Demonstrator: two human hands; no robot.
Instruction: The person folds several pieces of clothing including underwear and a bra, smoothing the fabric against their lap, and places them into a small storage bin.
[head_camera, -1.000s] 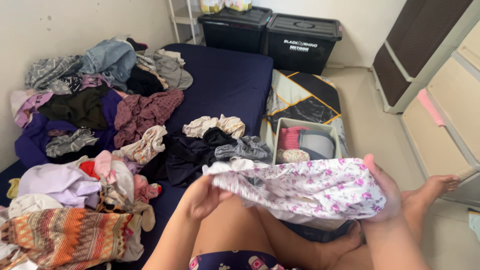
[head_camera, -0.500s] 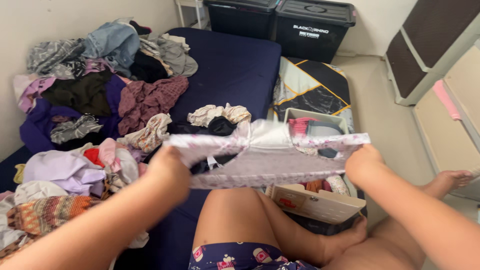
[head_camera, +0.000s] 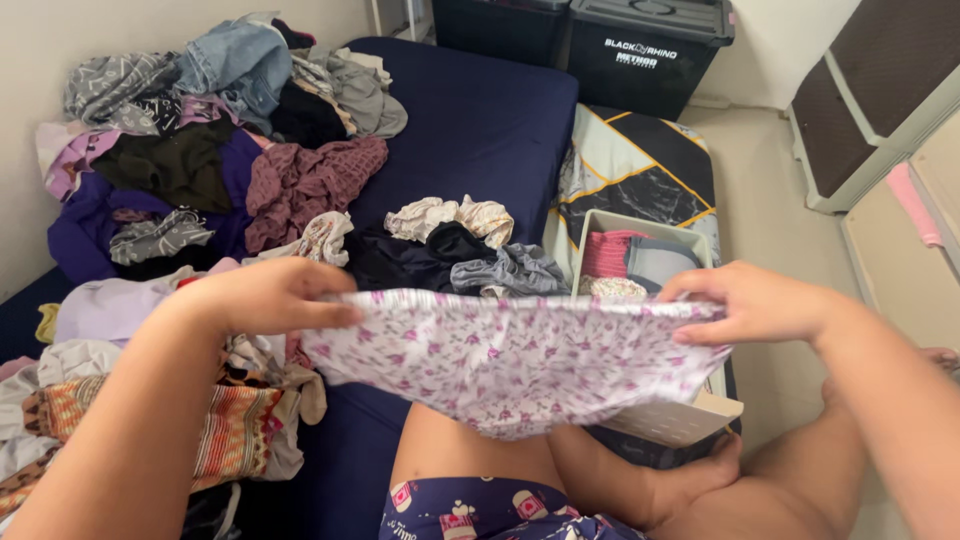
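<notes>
A person sits at the near edge of a navy mattress (head_camera: 470, 130), holding a white floral-print garment (head_camera: 510, 360) stretched flat above their lap. The left hand (head_camera: 265, 295) and right hand (head_camera: 750, 300) each pinch 1 top corner, fingers closed on the fabric, pulling it taut so it hangs smooth. A heap of unsorted clothes (head_camera: 200, 170) fills the mattress's left side. An open storage box (head_camera: 640, 260) of folded items sits beyond the garment.

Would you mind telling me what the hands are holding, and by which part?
Both hold the floral garment by its top edge: left hand at the left corner, right hand at the right corner.
</notes>
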